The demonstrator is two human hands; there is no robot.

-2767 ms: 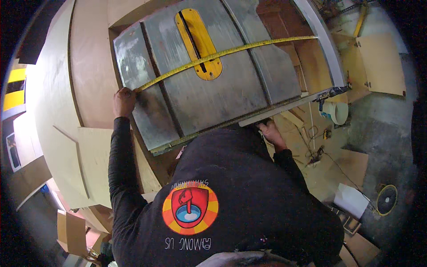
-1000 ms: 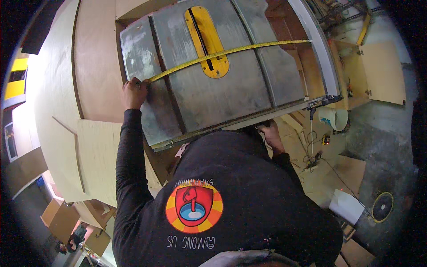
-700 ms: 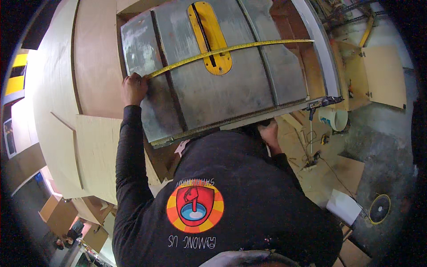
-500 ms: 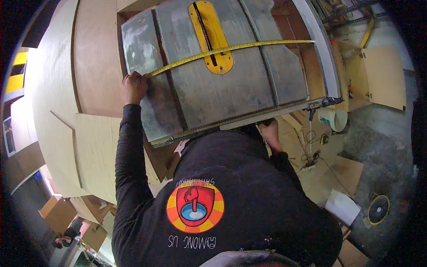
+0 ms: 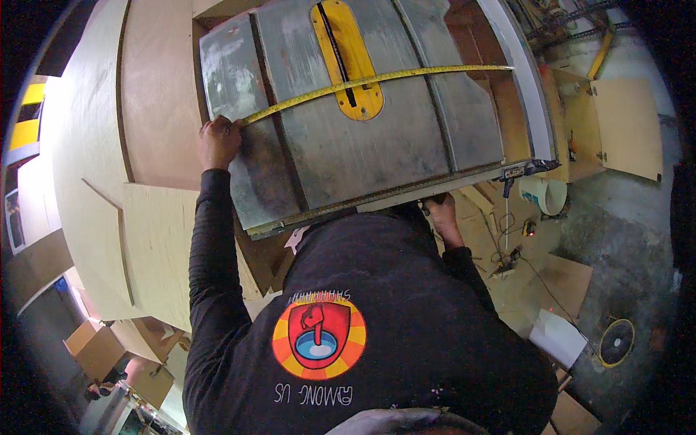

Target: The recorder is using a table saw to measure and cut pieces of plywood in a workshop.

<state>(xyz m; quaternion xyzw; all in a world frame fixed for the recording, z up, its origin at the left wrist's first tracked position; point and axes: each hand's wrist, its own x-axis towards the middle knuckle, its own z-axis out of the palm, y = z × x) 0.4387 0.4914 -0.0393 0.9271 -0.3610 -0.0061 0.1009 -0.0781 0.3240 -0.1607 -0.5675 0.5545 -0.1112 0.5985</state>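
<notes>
A yellow tape measure [image 5: 406, 73] lies stretched across the grey metal top of a table saw [image 5: 377, 156], its far end at the pale fence [image 5: 504, 45] on the right. My left hand [image 5: 220, 143] is closed on the tape's near end at the saw top's left edge. The tape passes over a yellow, slotted blade insert [image 5: 346, 54]. Below the saw's front edge, my right hand [image 5: 444, 217] is curled at a dark part; its fingertips are partly hidden, and I cannot make out what it grips.
Large plywood sheets [image 5: 87, 167] flank the saw on the left. To the right are a white bucket [image 5: 545, 194], an open cabinet door [image 5: 628, 130] and a round fan [image 5: 616, 342]. Cords and wood strips lie on the floor below the fence's near end.
My right hand has shifted slightly under the saw's front edge. My left hand keeps its grip, and the tape stays stretched over the top.
</notes>
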